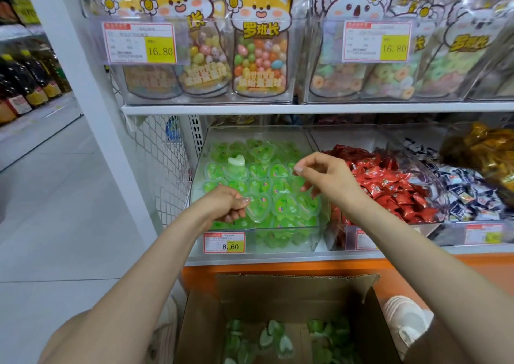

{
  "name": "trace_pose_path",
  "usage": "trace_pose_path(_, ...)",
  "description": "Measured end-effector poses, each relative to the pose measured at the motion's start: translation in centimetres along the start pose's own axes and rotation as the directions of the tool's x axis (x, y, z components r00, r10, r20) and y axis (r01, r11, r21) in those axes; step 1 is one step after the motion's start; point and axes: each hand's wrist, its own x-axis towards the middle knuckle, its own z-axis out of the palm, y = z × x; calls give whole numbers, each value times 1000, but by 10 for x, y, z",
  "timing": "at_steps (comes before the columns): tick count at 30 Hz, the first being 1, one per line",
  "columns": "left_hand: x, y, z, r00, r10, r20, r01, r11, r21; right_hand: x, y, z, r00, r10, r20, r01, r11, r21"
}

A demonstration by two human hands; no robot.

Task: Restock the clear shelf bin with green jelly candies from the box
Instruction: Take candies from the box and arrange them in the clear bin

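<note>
Box: at 6 o'clock, nearest the camera, an open cardboard box (292,288) is seen below the shelf edge. Green jelly candies (275,333) are spread thinly over its bottom, so little stock is judged to be left.
Handling: each candy is a small heart-shaped plastic cup under a film lid. They are judged light, stiff-walled but crushable, and slick. They are best taken by the rim or scooped up several at a time, and nails should be kept off the film.
Left hand: the left hand (228,205) is held at 9 o'clock of the bin's front, fingers curled, thumb tip against a cup. Whether that cup is pinched cannot be told.
Right hand: the right hand (328,177) hangs over the bin's 3 o'clock side, fingers loosely bent and spread, with nothing seen in it.
Bin: the clear shelf bin (289,229) stands at the centre and is well filled with binned jellies (281,174). One pale cup (236,161) is lying upturned at 11 o'clock.
Bin tag: on the price tag (224,242) "8.60" can be read; the small print is too blurred.
Neighbours: toward 3 o'clock, red wrapped sweets (383,180) are binned, then blue-and-white ones (467,191).
Upper shelf: at 12 o'clock, cartoon bags (260,44) are marked "罗班长". Two yellow tags (139,42) each read "16.80".
Far left: dark bottles (25,83) are shelved at 10 o'clock.
</note>
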Motion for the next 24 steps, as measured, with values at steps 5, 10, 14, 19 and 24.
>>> trace_pose_path(5, 11, -2, 12, 999, -37, -30, 38, 999, 14, 2, 2, 3, 1000, -12, 4, 12, 999, -30)
trace_pose_path(10, 12, -3, 14, 996, -63, -58, 59, 995, -76, 4, 5, 5, 1000, -23, 13, 23, 998, -50)
trace_pose_path(14, 7, -1, 13, 995, -22, -94, 35, 990, 135, 3, 5, 8, 998, -61, -11, 60, 991, -123)
trace_pose_path(19, 3, 10, -9, 781, 434, -450, -34, 748, 662, 33, -6, 22, 992, -126, -2, 116, 920, -376)
trace_pose_path(24, 39, 23, -22, 745, 569, -348, -89, 602, 794, 88, -8, 48, 996, 42, 79, 27, 705, -708)
